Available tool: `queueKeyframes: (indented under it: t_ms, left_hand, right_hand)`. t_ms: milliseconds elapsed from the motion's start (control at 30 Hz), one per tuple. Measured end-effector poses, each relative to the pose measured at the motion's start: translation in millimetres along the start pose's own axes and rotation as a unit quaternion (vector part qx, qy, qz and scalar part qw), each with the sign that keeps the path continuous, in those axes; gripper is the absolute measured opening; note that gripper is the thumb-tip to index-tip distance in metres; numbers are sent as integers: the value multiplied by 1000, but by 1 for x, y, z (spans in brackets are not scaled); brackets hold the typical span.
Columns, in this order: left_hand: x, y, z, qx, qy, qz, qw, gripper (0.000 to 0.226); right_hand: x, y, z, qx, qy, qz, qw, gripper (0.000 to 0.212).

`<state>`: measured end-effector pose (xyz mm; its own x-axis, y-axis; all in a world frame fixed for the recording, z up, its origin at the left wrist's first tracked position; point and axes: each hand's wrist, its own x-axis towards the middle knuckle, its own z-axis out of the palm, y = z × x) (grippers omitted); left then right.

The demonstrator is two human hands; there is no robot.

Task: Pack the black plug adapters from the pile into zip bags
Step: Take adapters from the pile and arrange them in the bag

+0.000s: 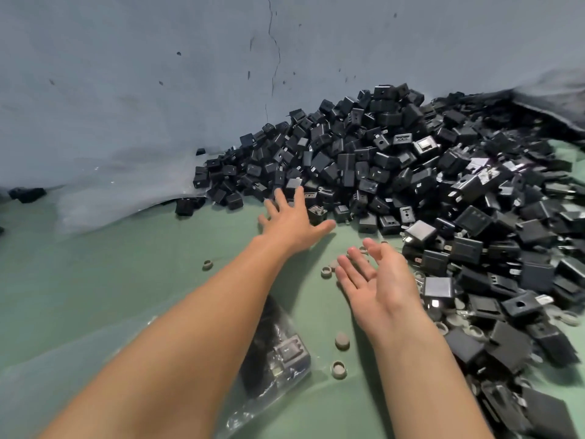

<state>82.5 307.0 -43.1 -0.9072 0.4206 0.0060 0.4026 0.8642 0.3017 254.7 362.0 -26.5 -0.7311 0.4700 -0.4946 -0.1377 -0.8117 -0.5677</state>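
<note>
A: Reaching the left hand [292, 221] toward 12 o'clock, palm down, fingers straight and spread, gripping nothing, fingertips at the edge of the pile of black plug adapters [411, 185].
B: And the right hand [380, 280]?
A: Hovering at 4 o'clock, palm up, fingers loosely stretched, holding nothing, just beside the pile's edge.
B: Seeing the pile heaped from 12 to 5 o'clock on the green table [126, 280], against the grey sheet [126, 90].
A: Spotting a zip bag [281, 353] at 6 o'clock, partly under the left forearm, adapters inside, grey round caps [342, 340] near it.
</note>
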Motion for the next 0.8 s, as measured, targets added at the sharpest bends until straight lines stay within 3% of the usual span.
queueKeyframes:
  t_ms: [200, 367, 567, 800]
  left_hand:
    - [13, 6, 21, -21, 119, 36, 992, 72]
    - [19, 2, 13, -22, 59, 34, 997, 71]
    - [12, -8, 19, -15, 134, 85, 987, 50]
    - [17, -5, 14, -34, 50, 80, 995, 50]
  right_hand:
    - [10, 0, 6, 21, 4, 7, 1000, 21]
    - [9, 5, 8, 21, 0, 14, 1000, 22]
    - [7, -3, 1, 23, -1, 7, 1000, 20]
    - [6, -7, -5, 12, 3, -12, 1000, 24]
